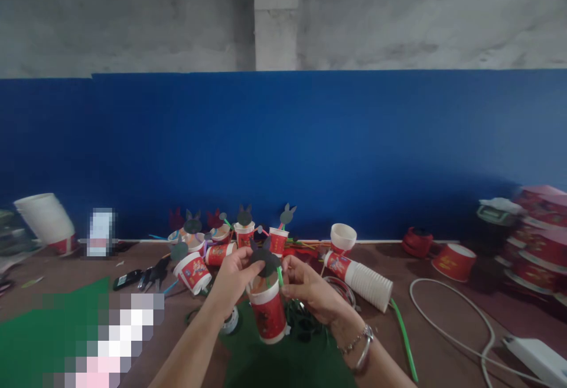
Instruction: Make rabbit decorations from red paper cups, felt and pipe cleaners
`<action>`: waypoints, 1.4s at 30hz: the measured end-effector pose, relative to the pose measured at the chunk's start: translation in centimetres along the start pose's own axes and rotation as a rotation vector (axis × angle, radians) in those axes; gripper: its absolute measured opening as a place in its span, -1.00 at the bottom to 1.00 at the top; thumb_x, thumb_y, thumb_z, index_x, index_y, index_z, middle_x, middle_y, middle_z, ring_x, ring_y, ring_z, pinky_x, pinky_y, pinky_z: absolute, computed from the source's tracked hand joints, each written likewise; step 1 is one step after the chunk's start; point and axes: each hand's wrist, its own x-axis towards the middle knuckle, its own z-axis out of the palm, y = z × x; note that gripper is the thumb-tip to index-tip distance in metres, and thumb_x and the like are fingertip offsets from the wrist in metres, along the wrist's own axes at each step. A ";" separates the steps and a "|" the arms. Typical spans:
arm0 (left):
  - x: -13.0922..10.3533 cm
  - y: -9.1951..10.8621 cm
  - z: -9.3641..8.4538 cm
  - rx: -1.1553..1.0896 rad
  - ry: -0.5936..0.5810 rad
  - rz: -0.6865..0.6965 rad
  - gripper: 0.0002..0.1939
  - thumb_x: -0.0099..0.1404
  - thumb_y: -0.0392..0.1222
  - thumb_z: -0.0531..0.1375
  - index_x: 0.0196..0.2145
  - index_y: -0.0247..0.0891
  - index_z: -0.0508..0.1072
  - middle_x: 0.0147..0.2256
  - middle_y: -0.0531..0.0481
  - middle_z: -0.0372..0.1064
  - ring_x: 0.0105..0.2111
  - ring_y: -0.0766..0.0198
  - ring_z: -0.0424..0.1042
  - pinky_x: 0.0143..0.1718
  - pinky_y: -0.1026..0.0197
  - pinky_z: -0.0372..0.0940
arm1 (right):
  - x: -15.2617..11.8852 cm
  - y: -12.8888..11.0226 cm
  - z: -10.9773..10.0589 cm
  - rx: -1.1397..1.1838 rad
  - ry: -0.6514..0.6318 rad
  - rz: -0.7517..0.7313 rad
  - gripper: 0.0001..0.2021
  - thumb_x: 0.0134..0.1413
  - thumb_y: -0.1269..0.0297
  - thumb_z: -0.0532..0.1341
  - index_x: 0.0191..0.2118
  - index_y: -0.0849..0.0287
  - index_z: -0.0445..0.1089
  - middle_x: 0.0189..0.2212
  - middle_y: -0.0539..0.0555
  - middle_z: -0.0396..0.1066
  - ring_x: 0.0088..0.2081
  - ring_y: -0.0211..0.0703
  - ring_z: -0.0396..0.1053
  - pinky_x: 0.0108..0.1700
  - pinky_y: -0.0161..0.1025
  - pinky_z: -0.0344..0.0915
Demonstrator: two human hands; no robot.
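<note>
Blue panel (pixel 283 140), one: stood behind everything. Brown surface (pixel 376 335), one: carried the rest. Green sheet (pixel 287 370), one: lay at the front. Nested cups (pixel 363 281), one stack: lay sideways. Hands, two: both were pinched narrow. Red cup (pixel 269 317), one: tilted slightly between them, over the sheet. Dark eared cutout (pixel 264 263), one: left hand (pixel 238 273) gripped it at the cup's rim. Green strip (pixel 280 276), one: right hand (pixel 308 287) held it alongside.
</note>
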 end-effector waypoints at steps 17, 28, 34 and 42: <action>0.8 -1.1 -1.1 0.190 0.205 -0.033 -0.83 -0.05 -0.14 0.27 -0.53 -0.27 0.40 -0.59 0.05 0.44 -0.59 0.29 0.36 -0.60 0.33 0.15 | 1.1 1.4 -1.7 -0.438 0.254 0.093 -0.72 -0.39 0.35 0.39 -0.39 0.24 0.43 -0.62 -0.09 0.35 -0.51 -0.26 0.29 -0.38 -0.28 0.20; 1.0 -1.5 -1.2 0.104 0.102 -0.015 -0.75 -0.04 -0.12 0.30 -0.41 -0.31 0.44 -0.52 0.01 0.47 -0.42 0.17 0.47 -0.30 0.19 0.30 | 0.4 0.1 -1.8 -0.233 0.191 0.159 -0.76 -0.28 0.21 0.40 -0.50 0.25 0.43 -0.56 -0.02 0.41 -0.52 -0.32 0.30 -0.43 -0.36 0.16; 1.0 -1.5 -1.1 0.119 0.169 -0.019 -0.75 -0.05 -0.11 0.29 -0.43 -0.30 0.42 -0.53 0.03 0.47 -0.46 0.19 0.47 -0.39 0.23 0.30 | 0.4 0.4 -1.8 -0.244 0.130 0.097 -0.75 -0.29 0.29 0.41 -0.39 0.24 0.45 -0.52 -0.01 0.45 -0.46 -0.28 0.34 -0.37 -0.34 0.19; 0.9 -1.8 -0.5 0.149 0.203 0.040 -0.77 -0.04 -0.11 0.29 -0.43 -0.30 0.43 -0.53 0.01 0.48 -0.46 0.19 0.46 -0.39 0.24 0.30 | 1.3 1.3 -1.9 -0.478 0.353 0.107 -0.75 -0.21 0.15 0.33 -0.50 0.27 0.44 -0.64 -0.03 0.36 -0.56 -0.31 0.23 -0.48 -0.34 0.09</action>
